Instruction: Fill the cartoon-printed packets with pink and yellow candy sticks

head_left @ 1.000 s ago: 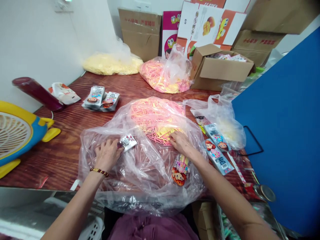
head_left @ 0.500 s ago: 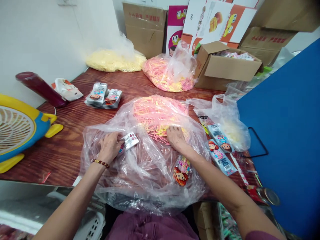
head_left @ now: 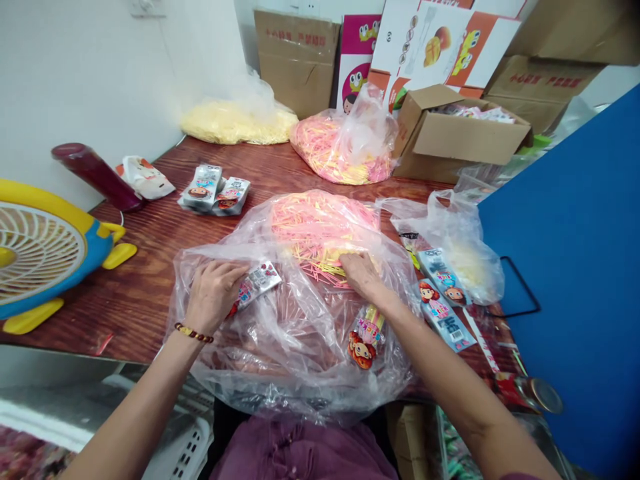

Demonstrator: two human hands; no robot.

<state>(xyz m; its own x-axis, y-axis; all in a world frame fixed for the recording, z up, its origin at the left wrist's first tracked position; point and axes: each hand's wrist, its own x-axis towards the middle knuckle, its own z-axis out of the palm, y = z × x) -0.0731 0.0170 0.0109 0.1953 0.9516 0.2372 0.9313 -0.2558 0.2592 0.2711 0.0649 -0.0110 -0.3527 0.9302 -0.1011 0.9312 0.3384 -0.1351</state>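
My left hand (head_left: 215, 293) is closed on the near end of a printed silver packet (head_left: 260, 280), over the spread clear plastic bag (head_left: 300, 340). A heap of thin pink and yellow sticks (head_left: 320, 220) lies at the bag's far side. At the heap's near edge, my right hand (head_left: 360, 272) has its fingers curled in on some sticks; the fingertips are partly hidden. Below my right wrist, a printed pouch (head_left: 364, 340) with sticks showing inside rests on the plastic.
Flat pouches (head_left: 443, 313) lie to the right by a knotted bag (head_left: 465, 260). Stacked packets (head_left: 203, 187) sit at the back left. A fan (head_left: 45, 253) and a dark red bottle (head_left: 97, 177) stand left. Behind are filled bags (head_left: 345, 147) and an open carton (head_left: 460, 137).
My left hand has shifted slightly, and more of the silver packet shows beyond its fingers. My right hand has moved a little to the right along the heap. The whole view has shifted slightly.
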